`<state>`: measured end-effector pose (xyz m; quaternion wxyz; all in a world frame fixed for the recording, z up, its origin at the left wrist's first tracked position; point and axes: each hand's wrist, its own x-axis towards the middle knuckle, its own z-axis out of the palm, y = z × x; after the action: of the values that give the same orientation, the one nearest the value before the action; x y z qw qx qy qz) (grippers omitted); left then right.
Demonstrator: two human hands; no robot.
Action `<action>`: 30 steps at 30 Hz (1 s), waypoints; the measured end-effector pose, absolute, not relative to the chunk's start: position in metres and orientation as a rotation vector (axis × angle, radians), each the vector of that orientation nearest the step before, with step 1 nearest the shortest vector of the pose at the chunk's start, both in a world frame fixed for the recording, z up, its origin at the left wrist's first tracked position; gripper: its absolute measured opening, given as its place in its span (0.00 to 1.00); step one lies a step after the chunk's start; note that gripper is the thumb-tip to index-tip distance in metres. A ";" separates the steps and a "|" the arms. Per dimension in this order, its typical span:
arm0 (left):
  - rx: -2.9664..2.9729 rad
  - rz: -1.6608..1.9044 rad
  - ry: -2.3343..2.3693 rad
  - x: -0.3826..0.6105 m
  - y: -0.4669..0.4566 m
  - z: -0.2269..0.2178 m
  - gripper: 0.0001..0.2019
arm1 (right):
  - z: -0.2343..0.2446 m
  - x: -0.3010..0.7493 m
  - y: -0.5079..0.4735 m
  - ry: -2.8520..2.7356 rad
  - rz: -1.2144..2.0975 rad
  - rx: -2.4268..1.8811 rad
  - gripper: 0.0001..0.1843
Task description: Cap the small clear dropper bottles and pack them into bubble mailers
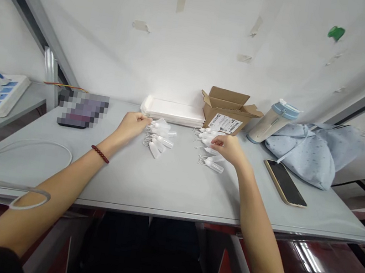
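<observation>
Two groups of small translucent plastic tubes with white ends and thin looped strings lie on the grey table. My left hand (135, 124) is at the far-left end of the left group of tubes (159, 133), its fingers pinched at the white end of one tube. Over the right group of tubes (213, 164) is my right hand (228, 147), thumb and fingertips pressed together. What sits between those right fingertips is too small to make out. Several right-hand tubes are partly covered by the hand.
Behind the tubes lie a stack of flat white boxes (176, 111) and an open cardboard box (226, 111). To the right are a tumbler (271, 123), a blue cloth bag (308, 152) and a phone (285, 183). A blurred-out item (82, 110) and a white cable (46, 142) lie left.
</observation>
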<state>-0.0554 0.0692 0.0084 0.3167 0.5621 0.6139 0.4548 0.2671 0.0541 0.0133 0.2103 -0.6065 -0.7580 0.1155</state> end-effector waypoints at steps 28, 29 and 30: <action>1.813 0.985 1.315 -0.025 0.041 0.009 0.12 | 0.021 0.236 0.036 -1.867 0.954 -1.293 0.13; 1.810 0.961 1.277 -0.024 0.040 0.009 0.12 | 0.022 0.233 0.034 -1.836 1.041 -1.267 0.13; 1.800 0.933 1.237 -0.023 0.038 0.010 0.13 | 0.022 0.230 0.032 -1.811 1.111 -1.246 0.13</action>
<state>-0.0229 0.0381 0.0103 0.3741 0.7028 0.4831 0.3644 0.2295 0.0324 0.0217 0.3329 -0.4771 -0.6933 0.4253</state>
